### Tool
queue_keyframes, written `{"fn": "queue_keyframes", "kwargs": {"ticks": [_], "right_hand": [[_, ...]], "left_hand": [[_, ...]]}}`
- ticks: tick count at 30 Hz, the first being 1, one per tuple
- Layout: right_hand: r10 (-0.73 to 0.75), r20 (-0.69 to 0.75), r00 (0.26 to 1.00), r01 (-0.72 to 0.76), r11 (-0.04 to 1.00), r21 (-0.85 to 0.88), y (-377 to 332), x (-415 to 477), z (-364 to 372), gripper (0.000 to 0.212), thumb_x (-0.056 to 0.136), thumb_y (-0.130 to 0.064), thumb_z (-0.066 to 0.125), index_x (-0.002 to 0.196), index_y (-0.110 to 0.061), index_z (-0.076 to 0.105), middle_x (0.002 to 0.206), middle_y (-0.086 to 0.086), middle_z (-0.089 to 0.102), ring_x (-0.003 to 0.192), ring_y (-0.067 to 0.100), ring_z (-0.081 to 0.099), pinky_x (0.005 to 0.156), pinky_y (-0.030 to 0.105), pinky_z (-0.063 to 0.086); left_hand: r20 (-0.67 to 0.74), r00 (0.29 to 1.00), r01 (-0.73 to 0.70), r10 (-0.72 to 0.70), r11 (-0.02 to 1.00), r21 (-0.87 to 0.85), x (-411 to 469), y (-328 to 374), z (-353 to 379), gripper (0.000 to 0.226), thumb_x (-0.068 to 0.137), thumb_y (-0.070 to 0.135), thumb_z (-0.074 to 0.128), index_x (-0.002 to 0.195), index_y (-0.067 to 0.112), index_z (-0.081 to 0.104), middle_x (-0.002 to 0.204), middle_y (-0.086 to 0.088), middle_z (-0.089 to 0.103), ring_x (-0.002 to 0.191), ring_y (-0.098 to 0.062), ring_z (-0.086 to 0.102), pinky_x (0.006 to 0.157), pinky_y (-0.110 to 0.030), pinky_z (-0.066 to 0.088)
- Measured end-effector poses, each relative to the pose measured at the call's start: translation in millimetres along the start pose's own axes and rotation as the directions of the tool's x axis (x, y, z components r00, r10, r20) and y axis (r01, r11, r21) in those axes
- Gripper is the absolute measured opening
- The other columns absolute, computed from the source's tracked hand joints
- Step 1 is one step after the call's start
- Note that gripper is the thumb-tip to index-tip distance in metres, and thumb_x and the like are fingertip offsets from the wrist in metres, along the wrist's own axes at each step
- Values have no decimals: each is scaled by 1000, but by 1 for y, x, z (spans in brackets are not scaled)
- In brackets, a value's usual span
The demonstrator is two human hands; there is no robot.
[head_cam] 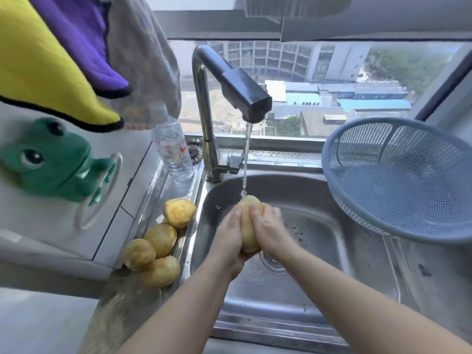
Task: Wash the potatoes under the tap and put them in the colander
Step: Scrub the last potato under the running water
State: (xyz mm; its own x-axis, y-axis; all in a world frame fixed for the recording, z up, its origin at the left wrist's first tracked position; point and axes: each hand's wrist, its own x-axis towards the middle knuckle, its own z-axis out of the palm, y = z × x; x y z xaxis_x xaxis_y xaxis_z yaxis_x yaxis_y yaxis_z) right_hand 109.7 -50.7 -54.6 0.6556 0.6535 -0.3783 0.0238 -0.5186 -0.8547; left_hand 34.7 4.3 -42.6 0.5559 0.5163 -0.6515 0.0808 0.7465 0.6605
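Bright daylight through window (293, 80) — glare on sink (319, 200); wide-angle bending, blurred edges.

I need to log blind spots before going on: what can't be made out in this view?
Head view only:
- Potato under the tap: its sides are covered by the left hand and right hand.
- Drain: partly behind the right wrist.
- Colander: right rim cut off by the frame edge.
- Bottle label: too blurred to read.

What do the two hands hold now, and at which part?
Both hands hold one yellow-brown oval potato under the tap water: the left hand cups its left side, the right hand its right side.
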Motion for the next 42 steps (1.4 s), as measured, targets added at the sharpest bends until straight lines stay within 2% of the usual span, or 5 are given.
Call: {"fn": "queue_keyframes", "kwargs": {"ticks": [6,17,25,32,42], "right_hand": [[4,14,1000,-9,942,335,-24,9,12,34,95,-30,51,124,-12,52,117,6,61,102,15,59,75,20,48],[496,128,859,-453,619,642,-36,31,17,34,88,-39,46,92,-10,64,89,13,66,92,32,64,94,41,49],[234,-91,968,-132,783,608,-43,3,14,44,102,-38,27,117,-14,60,112,11,65,106,25,61,99,44,48],[-114,-92,989,138,931,337,-26,-5,11,45,97,-26,50,141,-24,39,133,0,50,121,15,51,105,31,42],[58,130,990,-113,879,463,-45,24,10,11,89,-18,58,81,-16,65,84,5,64,77,19,61,71,33,50]], "left_hand": [[35,994,-105,101,986,132,-3,16,-14,31,100,38,41,123,23,56,115,-13,64,103,-31,63,70,-45,57],[244,938,-341,246,781,523,-8,23,-25,61,81,6,69,132,27,43,107,3,63,90,-11,65,68,-27,58],[18,957,-277,290,890,363,3,25,-8,38,76,32,77,111,18,68,100,-4,72,93,-21,69,81,-39,58],[-73,997,12,-1,989,149,-1,29,-5,35,81,46,68,93,13,69,91,-10,73,87,-27,70,84,-43,56],[-36,999,17,-5,947,322,-7,39,-22,50,96,52,41,109,9,62,95,-19,72,73,-32,71,55,-29,55]]}}
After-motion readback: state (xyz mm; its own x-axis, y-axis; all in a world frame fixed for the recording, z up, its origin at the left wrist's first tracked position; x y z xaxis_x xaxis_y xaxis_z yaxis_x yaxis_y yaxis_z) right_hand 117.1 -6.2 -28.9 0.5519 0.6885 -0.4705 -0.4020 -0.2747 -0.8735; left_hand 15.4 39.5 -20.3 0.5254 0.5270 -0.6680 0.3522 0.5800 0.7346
